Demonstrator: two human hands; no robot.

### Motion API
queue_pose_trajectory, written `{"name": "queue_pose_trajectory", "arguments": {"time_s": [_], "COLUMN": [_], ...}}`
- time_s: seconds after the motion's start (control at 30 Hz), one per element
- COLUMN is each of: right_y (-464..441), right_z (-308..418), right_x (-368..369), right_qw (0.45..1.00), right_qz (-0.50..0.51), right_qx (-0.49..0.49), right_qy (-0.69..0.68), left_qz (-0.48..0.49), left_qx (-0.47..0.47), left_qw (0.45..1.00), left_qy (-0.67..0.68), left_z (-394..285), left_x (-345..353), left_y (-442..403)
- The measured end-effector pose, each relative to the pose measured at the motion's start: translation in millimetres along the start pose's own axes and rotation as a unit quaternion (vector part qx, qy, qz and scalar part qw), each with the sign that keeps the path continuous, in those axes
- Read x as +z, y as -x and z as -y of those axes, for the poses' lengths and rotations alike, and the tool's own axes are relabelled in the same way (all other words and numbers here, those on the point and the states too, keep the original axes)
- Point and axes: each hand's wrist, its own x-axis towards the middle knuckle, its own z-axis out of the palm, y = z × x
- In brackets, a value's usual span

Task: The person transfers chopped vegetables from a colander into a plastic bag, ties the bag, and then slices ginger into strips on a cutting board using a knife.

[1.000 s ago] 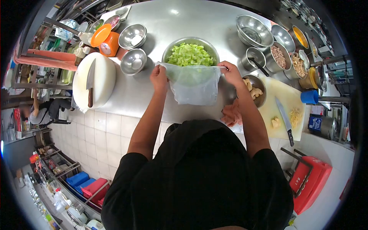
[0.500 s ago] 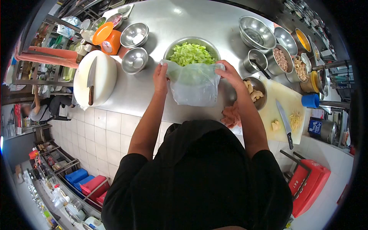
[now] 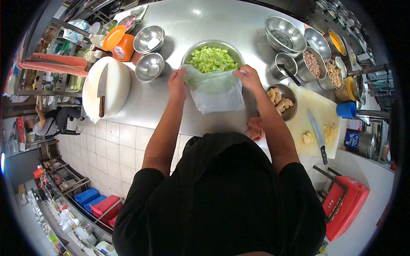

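Note:
A clear plastic bag (image 3: pixel 218 96) hangs between my hands over the near rim of a metal colander (image 3: pixel 186 56). Chopped green vegetable (image 3: pixel 212 59) fills the colander. My left hand (image 3: pixel 177 81) pinches the bag's upper left corner. The upper right part of the bag is gripped by my right hand (image 3: pixel 249 78). To the right of my right forearm, a metal bowl (image 3: pixel 294 108) holds peeled ginger-like pieces (image 3: pixel 279 100). A pinkish cloth (image 3: pixel 255 129) lies near the table edge, partly behind that forearm.
On the left are a round white chopping block (image 3: pixel 114 87) with a knife (image 3: pixel 102 90), an orange scale (image 3: pixel 123 48) and metal bowls (image 3: pixel 149 67). A yellowish board (image 3: pixel 305 123) with another knife (image 3: pixel 317 133) and several pots lie right. One person (image 3: pixel 45 123) sits far left.
Both hands have shifted slightly, my right hand inward to the left. The bag's top edge has narrowed and its bottom has risen a little.

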Motion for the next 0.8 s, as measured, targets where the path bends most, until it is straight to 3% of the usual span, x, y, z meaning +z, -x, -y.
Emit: {"name": "queue_pose_trajectory", "arguments": {"time_s": [0.1,0.2,0.3,0.43,0.53,0.57,0.67,0.8], "right_y": [-3,1,-1,5,12,16,8,-2], "right_z": [-6,-3,-12,16,45,56,47,48], "right_x": [12,19,10,-20,-35,-36,-34,-27], "right_qw": [0.983,0.975,0.971,0.979,0.997,0.997,0.969,0.974], "right_qz": [-0.066,-0.110,-0.044,-0.082,-0.019,0.006,0.057,0.028], "right_qx": [-0.127,-0.125,-0.034,0.011,-0.063,-0.049,-0.070,-0.039], "right_qy": [-0.113,-0.145,-0.233,-0.189,0.025,0.065,0.229,0.220], "left_qz": [0.003,-0.007,-0.010,0.006,0.019,0.008,-0.001,0.025], "left_qx": [-0.011,-0.018,-0.018,-0.019,-0.011,-0.017,-0.026,-0.012], "left_qw": [1.000,1.000,1.000,1.000,1.000,1.000,0.999,0.999], "left_qy": [-0.006,0.013,0.014,0.012,0.013,0.024,0.046,0.029], "left_z": [-4,-8,-8,-7,-6,-7,-9,-7], "left_x": [0,6,4,-1,1,4,3,-1], "left_y": [1,6,4,5,7,7,8,9]}}
